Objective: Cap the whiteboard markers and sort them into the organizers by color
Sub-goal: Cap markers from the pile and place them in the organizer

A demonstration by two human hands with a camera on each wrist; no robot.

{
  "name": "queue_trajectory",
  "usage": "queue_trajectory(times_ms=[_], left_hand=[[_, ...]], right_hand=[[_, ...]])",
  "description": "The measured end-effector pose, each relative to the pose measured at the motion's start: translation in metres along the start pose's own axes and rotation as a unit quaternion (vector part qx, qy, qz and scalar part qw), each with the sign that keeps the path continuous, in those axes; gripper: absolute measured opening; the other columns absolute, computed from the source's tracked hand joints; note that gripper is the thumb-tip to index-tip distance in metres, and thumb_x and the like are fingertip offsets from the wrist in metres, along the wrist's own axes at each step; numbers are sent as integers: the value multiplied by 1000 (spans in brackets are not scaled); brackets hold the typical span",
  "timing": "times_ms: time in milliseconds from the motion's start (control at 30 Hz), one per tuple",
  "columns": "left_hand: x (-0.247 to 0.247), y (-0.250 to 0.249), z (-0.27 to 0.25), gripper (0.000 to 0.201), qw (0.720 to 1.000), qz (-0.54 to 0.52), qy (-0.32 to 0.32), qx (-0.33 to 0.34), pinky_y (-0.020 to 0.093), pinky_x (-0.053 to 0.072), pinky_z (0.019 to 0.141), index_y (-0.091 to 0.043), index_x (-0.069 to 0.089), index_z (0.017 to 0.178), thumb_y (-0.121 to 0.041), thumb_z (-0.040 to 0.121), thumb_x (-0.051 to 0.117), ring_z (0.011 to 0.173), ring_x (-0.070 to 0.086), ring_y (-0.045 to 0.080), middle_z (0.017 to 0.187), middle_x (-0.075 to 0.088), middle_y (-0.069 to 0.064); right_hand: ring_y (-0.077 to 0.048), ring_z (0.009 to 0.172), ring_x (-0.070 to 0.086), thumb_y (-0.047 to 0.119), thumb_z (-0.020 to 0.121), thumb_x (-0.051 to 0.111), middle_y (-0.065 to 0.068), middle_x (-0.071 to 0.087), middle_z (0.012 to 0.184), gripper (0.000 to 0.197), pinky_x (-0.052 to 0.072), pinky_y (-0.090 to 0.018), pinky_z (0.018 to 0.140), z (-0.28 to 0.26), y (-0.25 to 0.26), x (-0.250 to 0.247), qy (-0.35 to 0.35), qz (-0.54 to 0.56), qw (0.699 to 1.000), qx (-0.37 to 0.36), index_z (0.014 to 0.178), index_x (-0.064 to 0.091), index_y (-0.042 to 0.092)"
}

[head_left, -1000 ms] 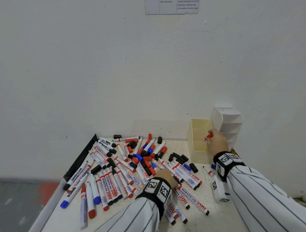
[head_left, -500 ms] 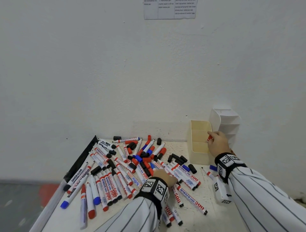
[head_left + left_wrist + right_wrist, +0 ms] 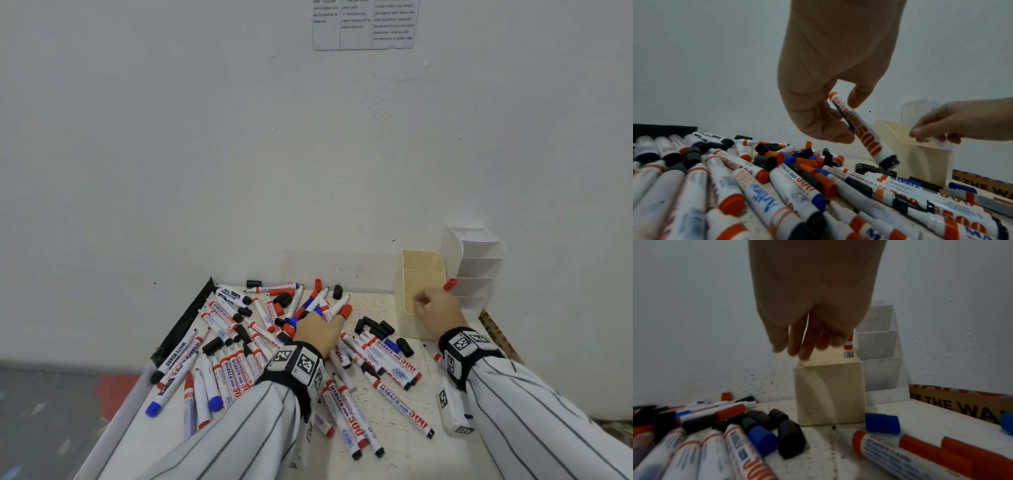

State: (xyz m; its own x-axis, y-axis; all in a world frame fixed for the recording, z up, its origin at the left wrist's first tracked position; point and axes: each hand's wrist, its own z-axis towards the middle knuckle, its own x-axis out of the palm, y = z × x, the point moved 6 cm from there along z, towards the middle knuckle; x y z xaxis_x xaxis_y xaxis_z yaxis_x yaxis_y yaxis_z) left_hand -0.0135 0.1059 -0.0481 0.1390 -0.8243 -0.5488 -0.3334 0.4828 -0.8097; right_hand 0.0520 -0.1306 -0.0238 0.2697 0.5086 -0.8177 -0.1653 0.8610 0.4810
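From the head camera I see my left hand low over the heap of markers on the table, back of the hand up, its fingers hidden from here. My right hand is at the near rim of the cream organizer, with a red-capped marker poking up beyond the knuckles; the white tiered organizer stands just behind, against the wall.

The left wrist camera settles the left hand: thumb and fingers are curled round a whiteboard marker, which hangs tilted with its black end down, above the pile (the print reads WHITEBOARD 500). Loose black, red and blue caps lie among the markers below.

From the right wrist camera the right hand hangs over the cream organizer, fingers pointing down and slightly spread. A red-banded marker stands upright in the organizer's right corner, close behind the fingers. I cannot tell whether the fingers grip it or have let go. A blue cap lies beside the organizer's base.
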Motion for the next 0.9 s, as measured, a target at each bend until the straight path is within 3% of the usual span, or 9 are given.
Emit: queue_trajectory(times_ms=[67, 100, 200, 333, 433, 567, 733, 833, 900], left_hand=[[-7, 2, -1, 33, 1000, 14, -7, 14, 21, 34, 51, -7, 53, 93, -40, 88, 53, 58, 43, 8, 69, 45, -3], [-9, 3, -1, 29, 1000, 19, -8, 18, 20, 33, 50, -8, 52, 85, -37, 89, 53, 58, 41, 7, 68, 44, -3], [-15, 10, -1, 29, 999, 28, -22, 18, 20, 32, 50, -17, 39, 68, -31, 88, 56, 58, 41, 8, 68, 43, -3], [-19, 19, 1, 24, 1000, 16, -12, 11, 22, 42, 59, -16, 43, 75, -30, 86, 59, 67, 49, 14, 75, 49, 0], [-23, 21, 2, 23, 999, 11, -14, 27, 21, 38, 55, -15, 43, 77, -29, 86, 58, 59, 43, 11, 71, 46, -1], [-29, 22, 0, 23, 999, -2, -16, 38, 20, 35, 50, -18, 40, 75, -25, 86, 59, 56, 42, 10, 68, 46, -2], [-37, 35, -2, 23, 999, 20, -12, 40, 22, 39, 64, -22, 41, 71, -21, 87, 57, 71, 48, 14, 73, 47, -4], [-43, 47, -2, 24, 998, 38, -8, 42, 22, 41, 70, -23, 44, 69, -23, 85, 63, 81, 51, 15, 74, 48, -6], [-48, 53, -5, 25, 999, 37, -11, 37, 28, 46, 76, -22, 45, 69, -23, 84, 65, 81, 53, 16, 75, 50, -5]], right_hand=[[-16, 90, 51, 17, 88, 59, -6, 60, 101, 18, 42, -27, 90, -5, -1, 23, 114, -4, 993, 8, 100, 66, 7], [-15, 89, 50, 17, 88, 59, -4, 57, 99, 18, 43, -28, 93, -7, -2, 28, 124, -8, 992, 7, 101, 66, 7], [-16, 89, 50, 9, 90, 54, -4, 55, 95, 15, 43, -31, 95, -8, -4, 28, 74, -14, 997, -6, 99, 66, 6], [-23, 97, 53, 5, 91, 49, -12, 60, 102, 20, 38, -27, 90, -7, -8, 25, 55, -12, 998, 8, 101, 66, 2], [-22, 95, 54, 6, 91, 50, -10, 60, 101, 18, 42, -28, 90, -11, 0, 26, 50, -14, 999, 12, 99, 65, 4], [-12, 91, 50, 12, 90, 53, -3, 57, 102, 19, 43, -25, 92, -22, 35, 43, 134, 4, 990, -51, 105, 65, 14], [-19, 121, 34, 30, 87, 57, 1, 38, 132, 43, 34, -34, 103, -46, 71, 87, 293, -91, 946, -105, 129, 49, 38], [-26, 131, 23, 34, 85, 59, 0, 22, 147, 53, 29, -41, 107, -54, 79, 103, 320, -189, 919, -129, 134, 40, 44], [-26, 130, 24, 33, 85, 59, -1, 22, 147, 50, 30, -41, 106, -57, 83, 108, 314, -213, 914, -144, 132, 43, 45]])
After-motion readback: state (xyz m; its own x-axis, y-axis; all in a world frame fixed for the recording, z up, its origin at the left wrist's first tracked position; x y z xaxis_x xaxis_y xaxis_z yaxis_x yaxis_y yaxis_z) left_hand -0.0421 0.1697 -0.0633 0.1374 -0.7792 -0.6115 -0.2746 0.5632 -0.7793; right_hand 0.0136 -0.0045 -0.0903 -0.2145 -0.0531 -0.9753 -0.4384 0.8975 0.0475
